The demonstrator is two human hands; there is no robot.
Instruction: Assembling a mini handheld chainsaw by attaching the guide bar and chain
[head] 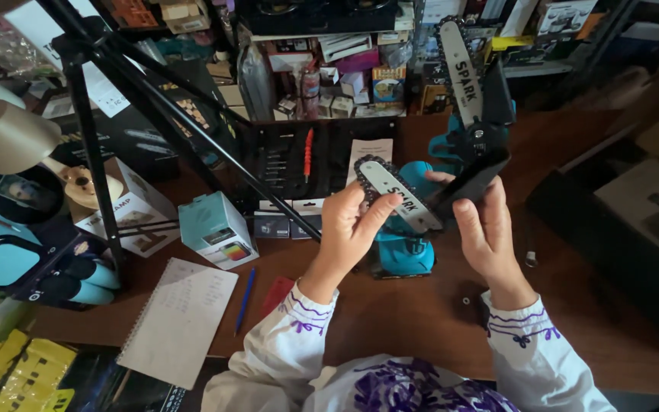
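Chainsaw bar (397,197) pinched by left hand (348,229); right hand (486,229) grips black cover (468,183).

Notebook (179,320), blue pen (245,300), tripod (93,164)

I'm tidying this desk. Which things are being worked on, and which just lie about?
In hand:
left hand on the saw bar
right hand on the black cover
teal saw body

Lying about:
second saw
notebook
blue pen
teal box
tripod
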